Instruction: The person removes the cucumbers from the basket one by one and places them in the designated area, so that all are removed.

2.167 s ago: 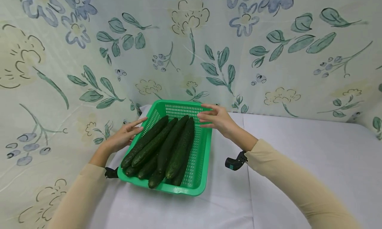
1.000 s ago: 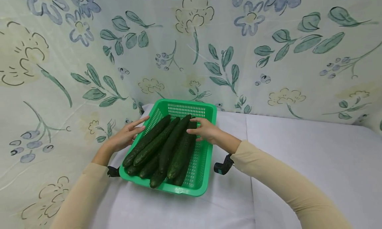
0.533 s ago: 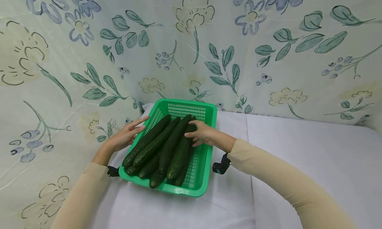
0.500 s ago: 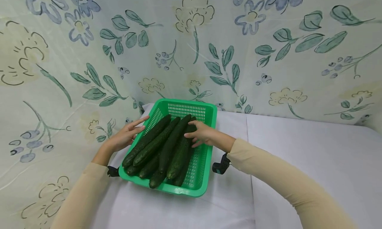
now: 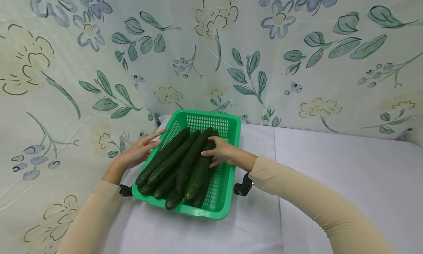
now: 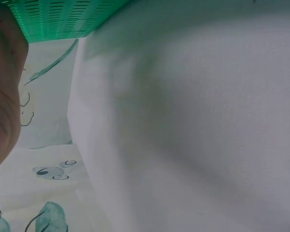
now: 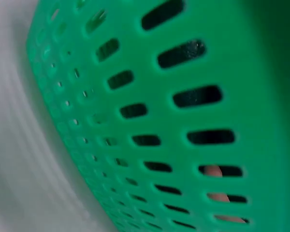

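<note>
Several dark green cucumbers [image 5: 186, 165] lie lengthwise in a green plastic basket [image 5: 228, 180] with slotted walls. My right hand [image 5: 223, 151] is inside the basket, fingers and thumb curled about the upper part of a cucumber [image 5: 198, 178] on the right side of the pile. Its fingertips partly hide behind the cucumbers. Through the slots of the basket wall [image 7: 159, 116], the right wrist view shows a little skin and dark cucumber. My left hand [image 5: 137, 153] rests at the basket's left rim with fingers extended, holding no cucumber. The left wrist view catches the hand's edge [image 6: 5, 87] beneath the basket [image 6: 63, 19].
A white cloth [image 5: 251, 224] covers the table under the basket. Behind and to the left hangs a floral curtain [image 5: 264, 63]. Black wrist cameras sit by both wrists, the right one [image 5: 242, 186] just outside the basket's right wall.
My right hand has come from the basket's back right rim down and left into the basket, onto the right-hand cucumbers. The left hand keeps its place at the left rim.
</note>
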Motion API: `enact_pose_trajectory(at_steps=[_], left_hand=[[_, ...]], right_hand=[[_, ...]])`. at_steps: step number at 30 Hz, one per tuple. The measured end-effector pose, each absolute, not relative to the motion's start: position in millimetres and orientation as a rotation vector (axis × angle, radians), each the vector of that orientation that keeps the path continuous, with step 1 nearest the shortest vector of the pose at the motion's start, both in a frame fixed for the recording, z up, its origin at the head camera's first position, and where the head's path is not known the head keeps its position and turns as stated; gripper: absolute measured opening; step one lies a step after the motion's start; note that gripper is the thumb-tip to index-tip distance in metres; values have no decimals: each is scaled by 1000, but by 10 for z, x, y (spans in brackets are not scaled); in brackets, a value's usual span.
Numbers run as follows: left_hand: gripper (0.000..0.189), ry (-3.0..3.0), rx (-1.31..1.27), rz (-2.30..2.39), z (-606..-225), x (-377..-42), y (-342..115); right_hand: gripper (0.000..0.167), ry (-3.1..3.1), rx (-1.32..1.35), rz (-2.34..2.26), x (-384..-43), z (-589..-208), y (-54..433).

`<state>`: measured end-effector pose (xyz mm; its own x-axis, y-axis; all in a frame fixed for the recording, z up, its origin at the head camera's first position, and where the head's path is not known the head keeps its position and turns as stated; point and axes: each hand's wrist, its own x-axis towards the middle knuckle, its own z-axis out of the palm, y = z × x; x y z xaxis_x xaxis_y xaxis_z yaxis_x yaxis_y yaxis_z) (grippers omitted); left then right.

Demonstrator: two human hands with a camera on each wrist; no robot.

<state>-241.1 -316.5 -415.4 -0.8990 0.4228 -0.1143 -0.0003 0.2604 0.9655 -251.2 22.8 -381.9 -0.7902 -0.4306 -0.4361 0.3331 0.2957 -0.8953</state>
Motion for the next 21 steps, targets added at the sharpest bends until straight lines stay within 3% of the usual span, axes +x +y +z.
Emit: enact_pose_trajectory(at_steps=[21], left_hand=[[54,2172,376,1686,-4156,-2411,-3168]], right_hand=[[80,1881,-113,-1727,-2505,-3817,296]])
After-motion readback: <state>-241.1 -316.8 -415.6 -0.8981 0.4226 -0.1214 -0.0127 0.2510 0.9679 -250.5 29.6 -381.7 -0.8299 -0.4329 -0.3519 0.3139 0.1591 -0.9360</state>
